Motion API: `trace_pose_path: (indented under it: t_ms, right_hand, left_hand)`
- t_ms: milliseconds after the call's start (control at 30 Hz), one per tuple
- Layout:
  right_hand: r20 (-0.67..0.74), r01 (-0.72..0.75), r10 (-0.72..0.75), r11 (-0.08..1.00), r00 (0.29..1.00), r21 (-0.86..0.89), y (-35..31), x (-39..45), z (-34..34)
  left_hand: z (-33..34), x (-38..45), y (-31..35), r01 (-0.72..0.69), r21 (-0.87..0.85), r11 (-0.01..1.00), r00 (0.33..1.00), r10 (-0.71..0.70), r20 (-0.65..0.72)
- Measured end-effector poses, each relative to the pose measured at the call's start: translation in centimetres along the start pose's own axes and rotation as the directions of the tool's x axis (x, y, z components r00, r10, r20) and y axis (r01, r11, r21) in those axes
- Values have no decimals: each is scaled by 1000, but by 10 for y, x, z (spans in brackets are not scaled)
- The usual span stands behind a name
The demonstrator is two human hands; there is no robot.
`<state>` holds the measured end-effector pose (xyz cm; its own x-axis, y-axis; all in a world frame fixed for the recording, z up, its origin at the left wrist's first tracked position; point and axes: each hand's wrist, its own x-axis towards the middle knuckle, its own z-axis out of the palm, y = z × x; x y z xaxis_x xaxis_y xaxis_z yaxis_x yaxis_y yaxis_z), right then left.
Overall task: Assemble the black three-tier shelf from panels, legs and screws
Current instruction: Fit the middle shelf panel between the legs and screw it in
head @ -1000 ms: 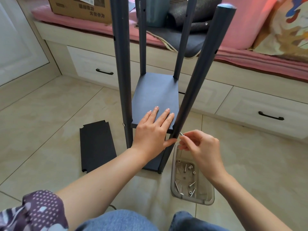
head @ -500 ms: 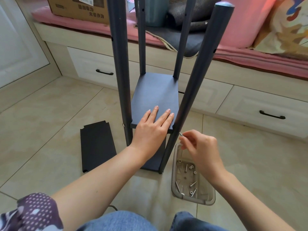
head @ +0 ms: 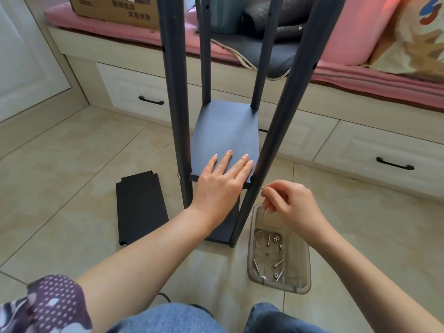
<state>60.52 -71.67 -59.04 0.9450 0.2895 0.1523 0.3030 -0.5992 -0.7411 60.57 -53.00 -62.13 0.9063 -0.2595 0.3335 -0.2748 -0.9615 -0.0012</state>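
Note:
The black shelf frame stands on the floor with four upright legs; the near right leg [head: 286, 116] slants up past my hands. My left hand [head: 222, 183] lies flat with straight fingers on the near end of the middle panel [head: 224, 131]. A lower panel [head: 224, 228] shows beneath it. My right hand [head: 288, 204] pinches a small silver screw [head: 262, 187] against the near right leg at the level of the middle panel. Another black panel [head: 140, 207] lies loose on the tiles to the left.
A clear plastic tray [head: 304, 267] with several screws and washers sits on the floor under my right hand. A bench with drawers [head: 394, 164], pink cushions and a cardboard box [head: 115, 8] runs along the back. My knees are at the bottom edge.
My right hand has shifted slightly at the leg while holding the screw. My left hand stays flat on the middle panel.

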Motion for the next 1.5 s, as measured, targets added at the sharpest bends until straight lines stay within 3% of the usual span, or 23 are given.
trace_pose_path:
  t_ms: [333,867,1000,1067,1200,1333,1500]
  right_hand:
    - [-157,135,-140,990,978,-40,1,-13,12]
    - [-122,157,-162,986,979,-47,6,-5,14]
    - [16,-24,22,984,1000,177,8,6,4]
    - [41,-56,49,977,998,207,7,9,0]
    - [16,-22,20,987,1000,161,7,12,-2]
    - [-26,104,-104,995,994,-6,7,11,0]
    - [-45,78,-76,995,996,56,3,7,3]
  left_hand:
    - [-2,-1,0,-3,5,1000,998,3,-58]
    - [-3,-2,3,19,-22,1000,993,-22,-120]
    - [-4,-3,4,20,-38,999,993,-25,-119]
    - [-4,-2,4,17,-34,999,992,-21,-123]
    - [-4,-3,4,15,-35,999,991,-20,-136]
    - [-5,-4,3,7,-17,1000,987,-10,-162]
    - [-5,-4,3,10,-3,1000,984,-11,-180]
